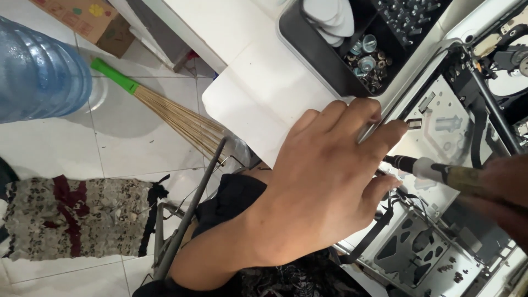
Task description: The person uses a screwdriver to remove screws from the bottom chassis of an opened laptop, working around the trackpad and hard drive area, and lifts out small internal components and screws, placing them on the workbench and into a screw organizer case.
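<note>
The left hand [324, 181] lies flat, fingers spread loosely, pressing the edge of the opened laptop chassis [434, 242] on the worktop [258, 82]. The right hand [503, 192] grips a screwdriver [434, 170], tip beside the left fingers. Beyond sits a black parts tray [308, 49].

The left hand [324, 181] is resting on the edge of the opened laptop chassis [440, 231], with the screwdriver [434, 170] lying just right of it. The parts tray [308, 49] is sitting behind both on the table [258, 82].
</note>
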